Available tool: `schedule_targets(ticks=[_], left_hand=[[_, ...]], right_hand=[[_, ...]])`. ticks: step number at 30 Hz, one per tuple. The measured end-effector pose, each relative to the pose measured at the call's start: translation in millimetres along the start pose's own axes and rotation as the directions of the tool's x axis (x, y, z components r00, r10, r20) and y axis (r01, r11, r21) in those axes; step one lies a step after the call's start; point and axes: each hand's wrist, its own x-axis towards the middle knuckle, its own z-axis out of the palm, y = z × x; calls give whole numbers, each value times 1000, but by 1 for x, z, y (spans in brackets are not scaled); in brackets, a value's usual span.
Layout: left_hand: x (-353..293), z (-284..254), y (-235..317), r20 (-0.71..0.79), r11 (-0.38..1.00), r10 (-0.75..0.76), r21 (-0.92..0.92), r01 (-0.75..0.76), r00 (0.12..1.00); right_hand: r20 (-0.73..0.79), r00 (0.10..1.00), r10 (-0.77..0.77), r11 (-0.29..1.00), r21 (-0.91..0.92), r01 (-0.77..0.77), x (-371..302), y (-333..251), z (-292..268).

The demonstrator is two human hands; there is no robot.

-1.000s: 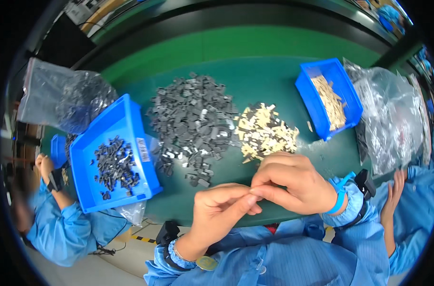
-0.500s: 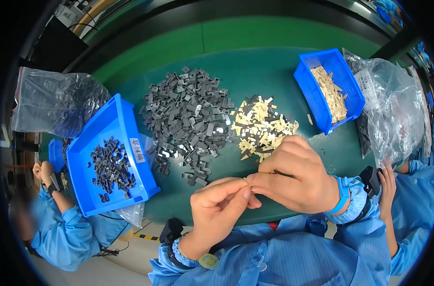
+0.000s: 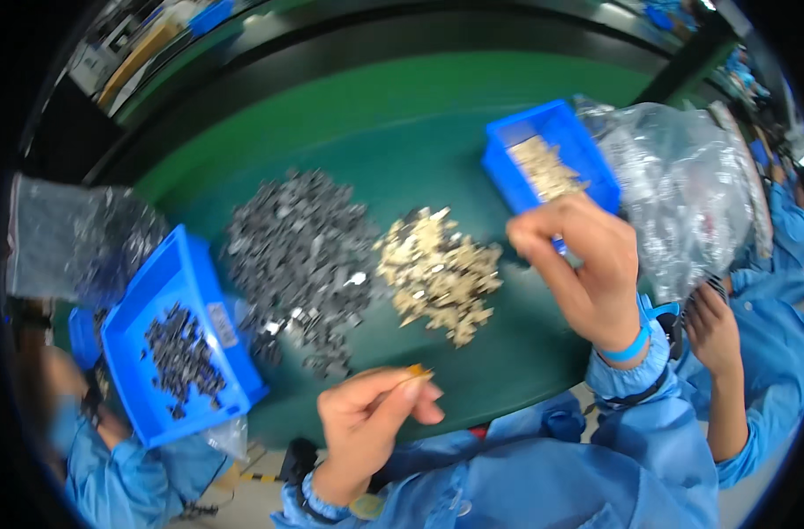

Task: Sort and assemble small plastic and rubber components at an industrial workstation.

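My left hand (image 3: 364, 421) is at the table's near edge, thumb and forefinger pinching a small amber-yellow piece (image 3: 419, 372). Up and to the right, my right hand (image 3: 587, 264) hovers just in front of the small blue bin (image 3: 497, 170). Its thumb and forefinger are drawn together, and I cannot make out anything between them. Light tan strips (image 3: 547, 167) lie inside that bin. Between the hands and farther back is a loose pile of cream and dark small pieces (image 3: 441, 273). Left of it spreads a bigger heap of dark grey plastic clips (image 3: 300, 251).
A larger blue bin (image 3: 230, 361) holding dark parts stands at the left. Behind it lies a clear plastic bag (image 3: 67, 234) of dark parts. Another clear bag (image 3: 675, 185) sits at the right. Co-workers in blue sit on both sides; one person's hand (image 3: 710, 326) is near my right arm.
My hands have come apart. The right one has moved up and right toward the small bin, while the left keeps the amber piece. The whole view has shifted.
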Motion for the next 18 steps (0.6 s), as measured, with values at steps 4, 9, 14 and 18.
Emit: schedule_targets(ticks=[4,9,14,18], left_hand=[[1,3,1,23,986,-50,-159,53,998],[4,7,0,38,976,-65,-208,72,997],[3,14,1,-15,996,-48,-82,47,999],[0,23,14,-230,998,-60,-46,51,971]], right_hand=[[-123,992,-31,934,-357,-15,4,35,-27],[-145,989,30,869,-484,-97,-6,42,-39],[-284,957,-51,898,-433,-81,-20,46,-30],[-95,994,45,940,341,-10,-32,-11,27]])
